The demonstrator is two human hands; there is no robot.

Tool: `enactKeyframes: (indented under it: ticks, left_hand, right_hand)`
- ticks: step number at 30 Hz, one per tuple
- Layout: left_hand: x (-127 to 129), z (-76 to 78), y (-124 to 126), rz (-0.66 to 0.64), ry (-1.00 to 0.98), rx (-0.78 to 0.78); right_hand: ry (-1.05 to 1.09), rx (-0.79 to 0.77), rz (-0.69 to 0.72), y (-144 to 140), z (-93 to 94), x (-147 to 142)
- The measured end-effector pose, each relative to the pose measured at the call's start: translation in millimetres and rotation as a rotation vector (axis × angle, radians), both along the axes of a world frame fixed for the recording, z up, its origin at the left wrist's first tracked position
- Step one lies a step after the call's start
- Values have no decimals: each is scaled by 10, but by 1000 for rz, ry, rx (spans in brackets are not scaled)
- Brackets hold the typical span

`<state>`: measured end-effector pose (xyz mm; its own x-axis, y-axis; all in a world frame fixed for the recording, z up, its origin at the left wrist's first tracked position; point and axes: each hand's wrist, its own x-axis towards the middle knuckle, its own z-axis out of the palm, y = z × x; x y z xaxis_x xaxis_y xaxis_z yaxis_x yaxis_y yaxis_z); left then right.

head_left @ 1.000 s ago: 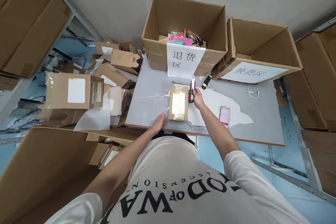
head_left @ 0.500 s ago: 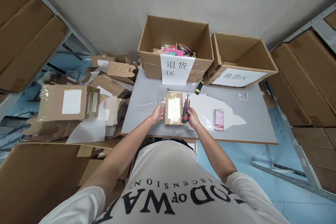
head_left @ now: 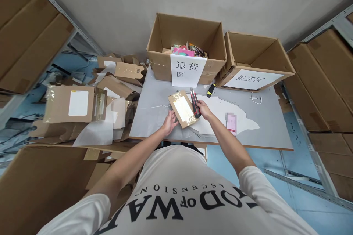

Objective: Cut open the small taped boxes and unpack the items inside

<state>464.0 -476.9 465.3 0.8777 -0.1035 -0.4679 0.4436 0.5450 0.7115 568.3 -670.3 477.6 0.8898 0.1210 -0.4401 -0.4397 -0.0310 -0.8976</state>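
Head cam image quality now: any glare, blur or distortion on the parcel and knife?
Head view: strong wide-angle bending, with shelves and boxes bowing at the edges; flat, even light and faint shadows; glare on the tape of the small parcel; utility knife in the right hand is sharp; a pink item on the table is pixel-blurred.
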Motion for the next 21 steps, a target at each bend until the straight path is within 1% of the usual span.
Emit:
enactKeyframes:
  ticks: [4, 7, 9, 13, 16, 18, 21]
  left_hand:
    - [-213, -9, -191, 65, 15, -30]
    - [-301, -18, -311, 74, 26, -57]
    - [-324, -22, -369, 70, 39, -72]
    - [-326, -34, -429, 62, 52, -107]
    - [-322, -51, -436, 42, 57, -129]
    - [-324, -62, -429, 26, 65, -132]
    - [-331, -71, -409, 19, 89, -116]
  right_hand:
    - [14, -40, 172, 144, 80, 370]
    - [-19, -95, 295, 279, 48, 582]
    - [-66, -142, 351, 360, 0, 676]
    - [-152, -265, 430, 458, -106, 760]
    - [-183, -327, 448, 464, -174, 757]
    - [-168, -322, 441, 450, -209, 738]
    - [-126, -246, 428, 438, -232, 699]
